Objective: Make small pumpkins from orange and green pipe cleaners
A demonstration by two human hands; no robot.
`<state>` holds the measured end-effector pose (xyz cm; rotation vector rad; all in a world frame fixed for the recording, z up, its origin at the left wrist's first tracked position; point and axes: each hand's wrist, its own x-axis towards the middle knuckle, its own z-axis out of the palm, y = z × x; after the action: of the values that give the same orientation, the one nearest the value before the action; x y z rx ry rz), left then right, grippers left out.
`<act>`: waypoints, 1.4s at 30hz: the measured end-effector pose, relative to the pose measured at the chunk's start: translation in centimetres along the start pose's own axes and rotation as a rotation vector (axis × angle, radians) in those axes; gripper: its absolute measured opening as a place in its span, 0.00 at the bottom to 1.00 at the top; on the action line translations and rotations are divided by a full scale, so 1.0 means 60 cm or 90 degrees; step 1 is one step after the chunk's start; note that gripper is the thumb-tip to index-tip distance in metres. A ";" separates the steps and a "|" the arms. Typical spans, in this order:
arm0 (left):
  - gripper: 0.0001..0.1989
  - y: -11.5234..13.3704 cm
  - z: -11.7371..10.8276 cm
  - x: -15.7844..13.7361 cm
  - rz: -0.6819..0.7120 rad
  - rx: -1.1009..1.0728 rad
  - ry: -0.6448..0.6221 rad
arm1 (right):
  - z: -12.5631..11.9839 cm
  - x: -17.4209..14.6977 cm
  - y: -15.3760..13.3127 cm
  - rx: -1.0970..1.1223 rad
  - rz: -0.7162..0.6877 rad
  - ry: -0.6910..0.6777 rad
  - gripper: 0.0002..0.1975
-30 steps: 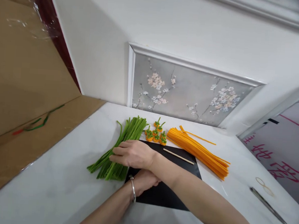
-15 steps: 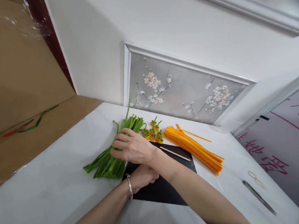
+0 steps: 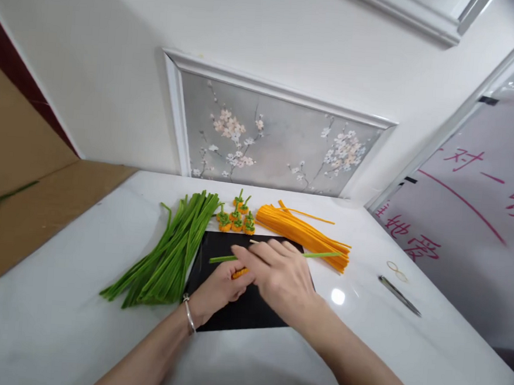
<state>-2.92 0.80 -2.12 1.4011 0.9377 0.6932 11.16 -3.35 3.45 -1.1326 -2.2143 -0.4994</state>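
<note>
Over the black mat (image 3: 248, 318) my two hands meet. My left hand (image 3: 214, 295), with a bracelet at its wrist, is closed around a small orange fuzzy piece (image 3: 239, 273), mostly covered by fingers. Just above it, my right hand (image 3: 281, 276) grips a single green pipe cleaner (image 3: 222, 259), whose ends stick out on both sides. A bundle of green pipe cleaners (image 3: 171, 257) lies left of the mat. Behind the mat stand several small orange-and-green pumpkin shapes (image 3: 237, 221). The wooden stick (image 3: 253, 241) is largely hidden behind my right hand.
Orange pipe cleaners (image 3: 300, 231) lie in a bundle at the back right. Tweezers (image 3: 399, 295) and rubber bands (image 3: 396, 271) are farther right on the white table (image 3: 96, 345). A wall with a framed floral panel (image 3: 278, 135) bounds the back; cardboard (image 3: 94, 187) is at left.
My right hand has moved from the green bundle back over the mat, bringing one green pipe cleaner. My left hand has lifted, showing the orange piece. The view has shifted right.
</note>
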 end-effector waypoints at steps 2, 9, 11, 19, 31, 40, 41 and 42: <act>0.14 0.006 0.001 -0.002 0.001 -0.009 -0.051 | -0.001 -0.042 0.021 -0.016 0.087 0.051 0.11; 0.14 0.027 0.006 -0.018 0.070 0.027 0.003 | 0.016 -0.104 0.055 0.057 0.139 0.166 0.09; 0.13 0.028 0.007 -0.023 0.091 0.048 0.048 | 0.020 -0.117 0.056 0.067 0.148 0.183 0.12; 0.13 0.034 0.004 -0.031 0.183 0.166 0.128 | 0.008 -0.133 0.048 0.028 0.145 0.174 0.10; 0.06 0.038 0.012 -0.032 0.224 0.278 0.083 | 0.000 -0.128 0.045 0.010 0.108 0.122 0.09; 0.12 0.020 0.013 -0.028 0.167 0.323 -0.050 | 0.029 -0.138 0.052 0.112 0.069 0.003 0.10; 0.16 0.019 0.011 -0.027 0.156 0.310 -0.044 | 0.029 -0.139 0.054 0.115 0.075 0.006 0.09; 0.21 0.018 0.008 -0.026 0.144 0.297 -0.036 | 0.029 -0.140 0.056 0.114 0.087 0.013 0.09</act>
<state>-3.15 -0.71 -0.85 1.9515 0.9415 0.6201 17.17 -5.47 -3.19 -1.1678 -2.0998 -0.2487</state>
